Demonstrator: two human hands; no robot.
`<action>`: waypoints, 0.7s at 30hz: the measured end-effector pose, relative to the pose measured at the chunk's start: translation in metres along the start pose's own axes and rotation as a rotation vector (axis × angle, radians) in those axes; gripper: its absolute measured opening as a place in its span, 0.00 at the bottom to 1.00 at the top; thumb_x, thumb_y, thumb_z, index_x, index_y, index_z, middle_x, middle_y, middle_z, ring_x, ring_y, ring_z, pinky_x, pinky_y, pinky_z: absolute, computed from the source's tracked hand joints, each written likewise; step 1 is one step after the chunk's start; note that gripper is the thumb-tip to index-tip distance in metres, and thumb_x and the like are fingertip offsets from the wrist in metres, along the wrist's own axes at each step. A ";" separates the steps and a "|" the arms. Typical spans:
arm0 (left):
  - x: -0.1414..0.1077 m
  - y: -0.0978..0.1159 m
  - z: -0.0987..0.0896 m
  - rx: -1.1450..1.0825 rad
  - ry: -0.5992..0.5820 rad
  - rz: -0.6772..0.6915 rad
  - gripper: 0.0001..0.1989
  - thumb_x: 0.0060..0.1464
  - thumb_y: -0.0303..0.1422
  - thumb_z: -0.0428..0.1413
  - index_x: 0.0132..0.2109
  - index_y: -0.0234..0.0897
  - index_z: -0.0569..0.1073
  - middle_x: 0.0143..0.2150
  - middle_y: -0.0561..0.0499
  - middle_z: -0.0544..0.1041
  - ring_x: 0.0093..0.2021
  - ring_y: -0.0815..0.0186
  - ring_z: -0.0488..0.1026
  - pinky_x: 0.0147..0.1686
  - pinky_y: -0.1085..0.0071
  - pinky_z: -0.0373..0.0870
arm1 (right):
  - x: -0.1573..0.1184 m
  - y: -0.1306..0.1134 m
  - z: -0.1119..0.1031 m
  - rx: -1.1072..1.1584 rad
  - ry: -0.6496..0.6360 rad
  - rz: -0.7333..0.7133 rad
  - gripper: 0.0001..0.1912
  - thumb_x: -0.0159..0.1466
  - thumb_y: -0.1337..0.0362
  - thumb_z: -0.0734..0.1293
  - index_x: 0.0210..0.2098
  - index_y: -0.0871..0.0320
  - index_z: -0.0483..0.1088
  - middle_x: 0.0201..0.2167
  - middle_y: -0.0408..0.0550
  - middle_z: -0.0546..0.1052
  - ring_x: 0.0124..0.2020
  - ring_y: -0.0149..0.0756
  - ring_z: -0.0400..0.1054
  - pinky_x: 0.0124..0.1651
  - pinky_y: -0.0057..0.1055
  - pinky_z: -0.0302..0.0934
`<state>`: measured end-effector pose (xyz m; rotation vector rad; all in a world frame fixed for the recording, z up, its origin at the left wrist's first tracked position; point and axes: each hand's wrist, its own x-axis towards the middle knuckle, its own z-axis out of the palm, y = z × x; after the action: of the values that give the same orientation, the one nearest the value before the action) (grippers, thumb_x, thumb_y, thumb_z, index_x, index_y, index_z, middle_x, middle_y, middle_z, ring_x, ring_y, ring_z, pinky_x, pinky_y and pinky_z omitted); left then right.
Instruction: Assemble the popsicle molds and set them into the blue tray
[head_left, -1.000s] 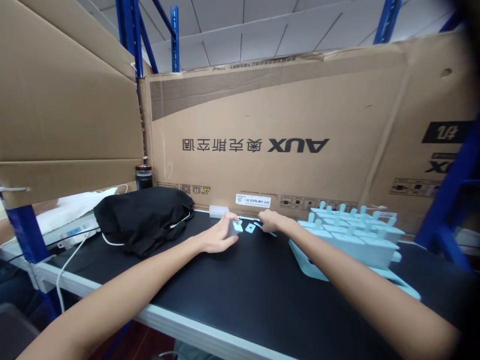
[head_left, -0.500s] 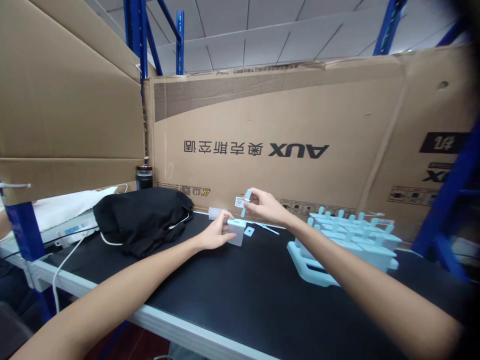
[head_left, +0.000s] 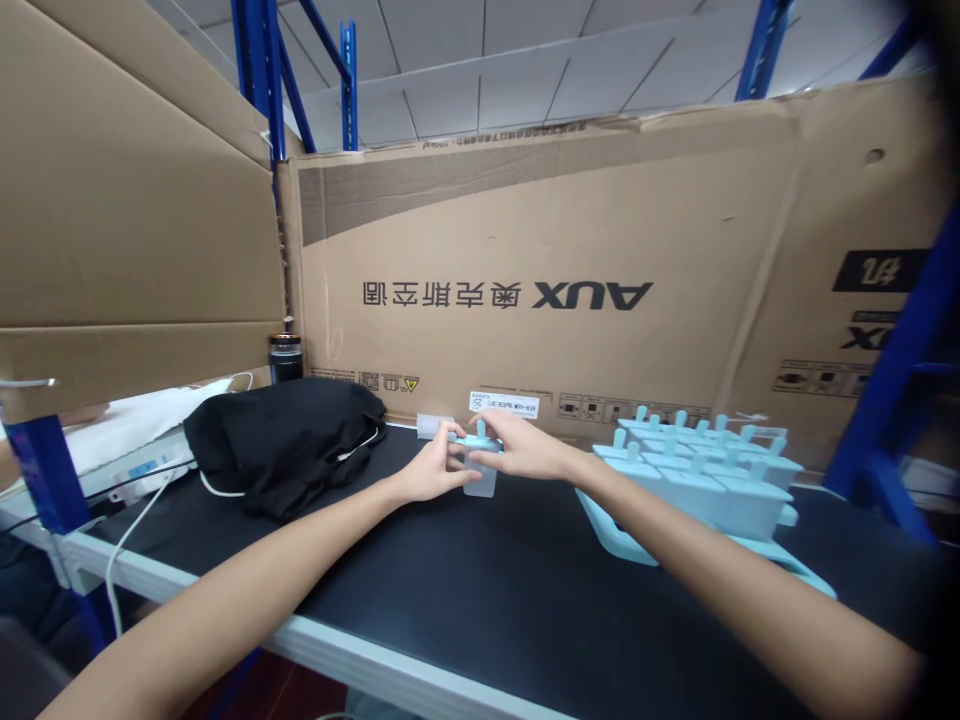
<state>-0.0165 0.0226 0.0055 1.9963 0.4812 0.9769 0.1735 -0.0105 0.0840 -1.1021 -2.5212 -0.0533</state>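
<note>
A frosted clear popsicle mold (head_left: 480,485) with a light-blue lid stands upright above the black tabletop. My left hand (head_left: 431,470) is closed around its left side, thumb in front. From the lid rises a light-blue popsicle stick (head_left: 481,429). My right hand (head_left: 529,447) is closed about this stick, its thumb at the lid's front edge and its index finger near the stick's top. The stick's lower part is hidden inside the lid and mold.
At right, a light-blue tray (head_left: 622,540) carries several lidded popsicle molds (head_left: 750,500) with sticks. A black cloth bundle (head_left: 285,440) lies at left, a dark jar (head_left: 285,357) behind it. A cardboard wall (head_left: 450,230) closes off the back; a white cable (head_left: 124,540) hangs over the front edge.
My right hand has come down and left with the stick, which now stands upright in the mold's lid. My left hand stays on the mold. The view has shifted slightly.
</note>
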 end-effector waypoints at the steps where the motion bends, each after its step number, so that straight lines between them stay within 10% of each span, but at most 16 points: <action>1: -0.001 0.001 0.000 0.031 -0.002 0.002 0.24 0.51 0.33 0.60 0.45 0.40 0.52 0.48 0.43 0.72 0.38 0.65 0.77 0.37 0.67 0.72 | -0.004 -0.003 0.003 -0.035 0.017 0.027 0.20 0.59 0.57 0.61 0.48 0.60 0.62 0.41 0.54 0.70 0.43 0.41 0.64 0.42 0.34 0.59; 8: -0.001 0.000 -0.001 0.151 -0.037 0.030 0.24 0.50 0.31 0.59 0.49 0.39 0.53 0.37 0.49 0.75 0.32 0.65 0.77 0.32 0.69 0.73 | -0.031 -0.026 0.040 -0.218 0.142 0.193 0.41 0.60 0.59 0.57 0.66 0.63 0.32 0.57 0.65 0.60 0.54 0.50 0.61 0.43 0.39 0.63; 21: -0.004 0.008 -0.005 0.453 -0.109 0.119 0.21 0.49 0.30 0.56 0.52 0.35 0.65 0.41 0.48 0.77 0.38 0.64 0.74 0.36 0.69 0.73 | -0.039 -0.030 0.067 -0.275 0.172 0.277 0.32 0.62 0.59 0.54 0.63 0.63 0.43 0.55 0.64 0.59 0.50 0.48 0.63 0.38 0.38 0.64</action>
<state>-0.0228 0.0179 0.0120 2.4942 0.5657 0.8795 0.1538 -0.0454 0.0113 -1.4763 -2.2331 -0.4103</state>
